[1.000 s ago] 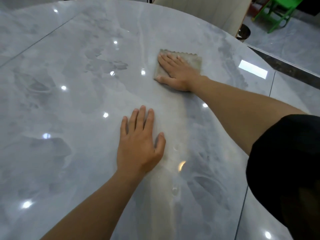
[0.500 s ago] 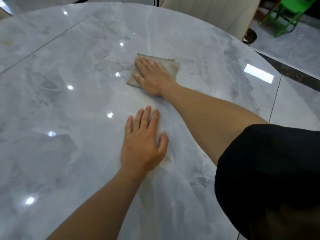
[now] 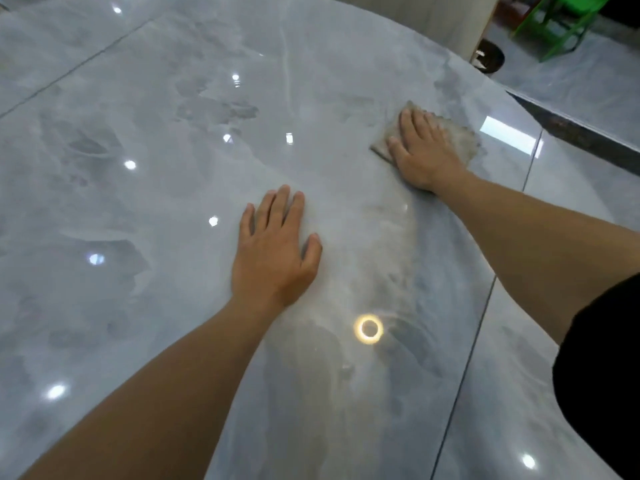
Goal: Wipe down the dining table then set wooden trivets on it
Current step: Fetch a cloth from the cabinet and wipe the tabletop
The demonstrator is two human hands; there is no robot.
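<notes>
The dining table (image 3: 156, 202) is a round, glossy grey marble top that fills most of the head view. A small grey-beige cloth (image 3: 462, 138) with a scalloped edge lies near the table's right rim. My right hand (image 3: 422, 150) presses flat on it, fingers pointing away from me, and covers most of it. My left hand (image 3: 273, 251) rests palm-down on the bare tabletop nearer to me, left of the cloth, with fingers slightly spread and nothing in it. A dull streaked band runs across the surface between the two hands.
The table's curved edge runs down the right side, with glossy tiled floor (image 3: 571, 188) beyond it. A green plastic chair (image 3: 561, 22) and a dark round object (image 3: 490, 58) stand on the floor at the top right. A beige panel (image 3: 433, 15) rises behind the table.
My right hand has slid the cloth from the middle of the table to the right, close to the rim. My left hand has stayed flat in the same spot.
</notes>
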